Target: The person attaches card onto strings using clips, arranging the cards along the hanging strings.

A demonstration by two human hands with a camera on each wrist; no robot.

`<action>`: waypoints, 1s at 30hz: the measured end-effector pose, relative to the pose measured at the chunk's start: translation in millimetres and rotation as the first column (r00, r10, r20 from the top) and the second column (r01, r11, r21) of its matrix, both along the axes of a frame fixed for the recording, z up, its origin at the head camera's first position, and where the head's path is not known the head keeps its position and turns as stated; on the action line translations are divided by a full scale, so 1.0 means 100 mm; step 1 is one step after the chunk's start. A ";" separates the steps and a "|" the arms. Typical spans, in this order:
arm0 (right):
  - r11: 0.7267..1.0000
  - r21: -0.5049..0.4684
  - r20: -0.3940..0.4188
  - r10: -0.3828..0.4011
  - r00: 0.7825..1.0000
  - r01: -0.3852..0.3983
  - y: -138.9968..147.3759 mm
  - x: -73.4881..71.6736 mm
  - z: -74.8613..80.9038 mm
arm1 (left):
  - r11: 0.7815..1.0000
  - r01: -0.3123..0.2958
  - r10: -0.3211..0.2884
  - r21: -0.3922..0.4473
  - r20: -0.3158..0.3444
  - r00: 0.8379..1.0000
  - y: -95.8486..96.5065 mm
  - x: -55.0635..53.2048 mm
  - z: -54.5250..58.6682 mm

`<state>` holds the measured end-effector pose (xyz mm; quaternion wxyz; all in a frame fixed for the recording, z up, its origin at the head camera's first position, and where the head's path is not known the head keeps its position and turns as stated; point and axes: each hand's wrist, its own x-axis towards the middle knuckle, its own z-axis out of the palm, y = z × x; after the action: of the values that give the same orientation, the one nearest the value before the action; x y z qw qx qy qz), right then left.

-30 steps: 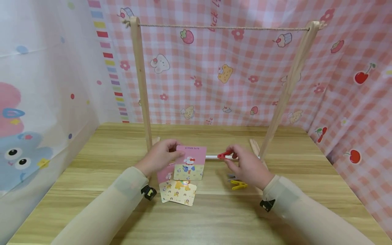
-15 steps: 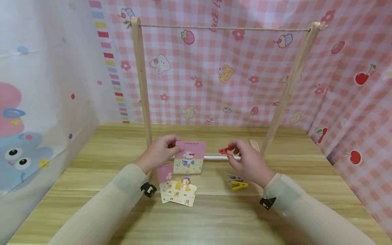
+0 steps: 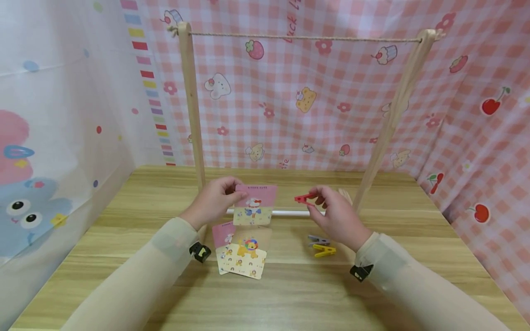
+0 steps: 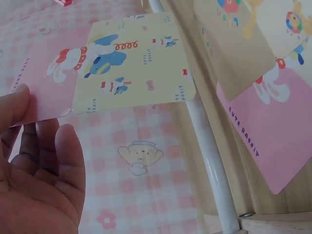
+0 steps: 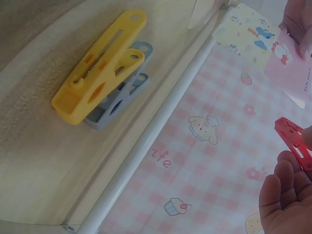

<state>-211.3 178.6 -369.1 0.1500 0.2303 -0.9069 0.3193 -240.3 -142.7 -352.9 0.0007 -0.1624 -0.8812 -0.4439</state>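
A pink-and-yellow card with a rabbit (image 3: 254, 204) is pinched at its left edge by my left hand (image 3: 213, 202), thumb on its face. In the left wrist view the same card (image 4: 131, 63) extends past the thumb. Between the fingers of my right hand (image 3: 339, 216) is a red clothespin (image 3: 303, 199), its nose pointing left toward the card. On the table beneath the left hand, a lion card (image 3: 248, 259) partly covers another pink rabbit card (image 3: 222, 232). A grey clothespin (image 3: 318, 240) and a yellow clothespin (image 5: 97, 68) lie together below the right hand.
A wooden stand rises behind the hands, with a left post (image 3: 192, 105) and a right post (image 3: 395, 110). Twine (image 3: 306, 37) stretches between their tops, and a white rod (image 3: 291, 213) runs low across. Patterned cloth (image 3: 285, 128) hangs behind the table (image 3: 298, 294).
The left hand has lifted the rabbit card upward, uncovering more of the lion card. My right hand has risen slightly with the red clothespin, leaving the grey and yellow ones in full view.
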 end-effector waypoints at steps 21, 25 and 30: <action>1.000 -0.020 -0.049 -0.018 0.999 0.017 -0.05 -0.05 0.12 | 0.999 -0.023 0.024 0.046 -0.019 1.000 0.00 -0.03 0.12; 0.999 -0.026 -0.041 -0.025 0.999 0.024 -0.07 -0.05 0.14 | 0.999 -0.034 0.035 0.041 -0.033 0.999 0.00 -0.04 0.13; 0.999 -0.025 -0.033 -0.031 0.999 0.031 -0.09 -0.04 0.18 | 0.998 -0.046 0.047 0.035 -0.042 0.998 -0.01 -0.06 0.14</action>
<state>-215.5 169.8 -350.9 0.1729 0.2196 -0.9037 0.3244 -245.9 -143.8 -339.4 0.0328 -0.1513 -0.8769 -0.4550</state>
